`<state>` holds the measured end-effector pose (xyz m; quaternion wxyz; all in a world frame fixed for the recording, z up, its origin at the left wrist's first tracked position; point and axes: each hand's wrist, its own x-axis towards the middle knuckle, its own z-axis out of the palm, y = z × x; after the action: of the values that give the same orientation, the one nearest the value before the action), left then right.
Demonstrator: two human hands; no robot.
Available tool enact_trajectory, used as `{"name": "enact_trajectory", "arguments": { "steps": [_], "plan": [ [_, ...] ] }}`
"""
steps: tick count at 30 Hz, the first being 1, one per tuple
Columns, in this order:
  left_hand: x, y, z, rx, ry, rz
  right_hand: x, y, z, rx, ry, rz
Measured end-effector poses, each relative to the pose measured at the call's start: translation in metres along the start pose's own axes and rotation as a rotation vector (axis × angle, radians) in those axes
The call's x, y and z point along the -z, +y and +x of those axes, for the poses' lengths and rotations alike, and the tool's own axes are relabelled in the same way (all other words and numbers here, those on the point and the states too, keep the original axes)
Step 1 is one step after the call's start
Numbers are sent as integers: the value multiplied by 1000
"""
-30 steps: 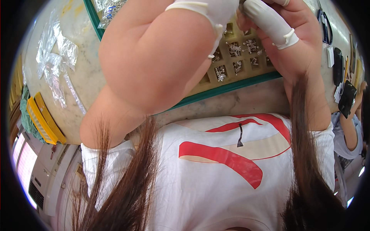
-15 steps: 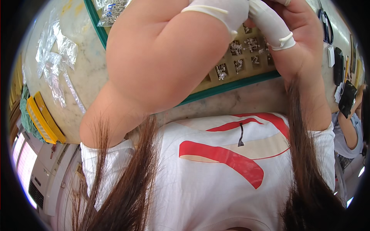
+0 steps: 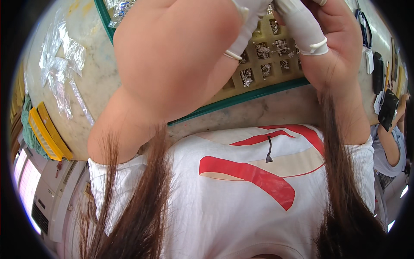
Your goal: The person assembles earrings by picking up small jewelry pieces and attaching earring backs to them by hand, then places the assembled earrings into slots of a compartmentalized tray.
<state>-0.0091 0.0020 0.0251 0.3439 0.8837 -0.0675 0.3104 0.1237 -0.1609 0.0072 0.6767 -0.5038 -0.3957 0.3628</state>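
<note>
White rubber finger covers are on both my hands, which meet at the top edge over a compartmented tray (image 3: 276, 77). My left hand (image 3: 211, 32) is closed in a pinch, its covered thumb pointing up and right; the fingertips are cut off by the frame. My right hand (image 3: 330, 32) is also bent closed, with its covered thumb (image 3: 302, 30) reaching toward the left fingertips. Whatever sits between the fingers is hidden. Below them, the tray's small square cells hold clusters of tiny clear, shiny metal-stemmed jewellery pieces (image 3: 262, 51).
A green rim (image 3: 246, 99) edges the tray's near side. Bagged small pieces (image 3: 120, 12) lie at its upper left. Crumpled clear plastic bags (image 3: 60, 73) and a yellow slotted holder (image 3: 47, 134) are on the left. Far right, a co-worker's arm (image 3: 390, 146) is near a black object (image 3: 389, 108).
My left hand and forearm have shifted slightly left and tilted, uncovering more tray cells between the hands. My right hand has stayed almost in place.
</note>
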Motion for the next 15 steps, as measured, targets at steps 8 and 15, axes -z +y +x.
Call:
{"name": "enact_trajectory", "arguments": {
  "steps": [8,15],
  "plan": [
    [-4,-2,2,10,116,-65,-2,5,1,84,0,86],
    [2,5,-1,42,10,44,0,3,0,25,14,-44]
  ]
}}
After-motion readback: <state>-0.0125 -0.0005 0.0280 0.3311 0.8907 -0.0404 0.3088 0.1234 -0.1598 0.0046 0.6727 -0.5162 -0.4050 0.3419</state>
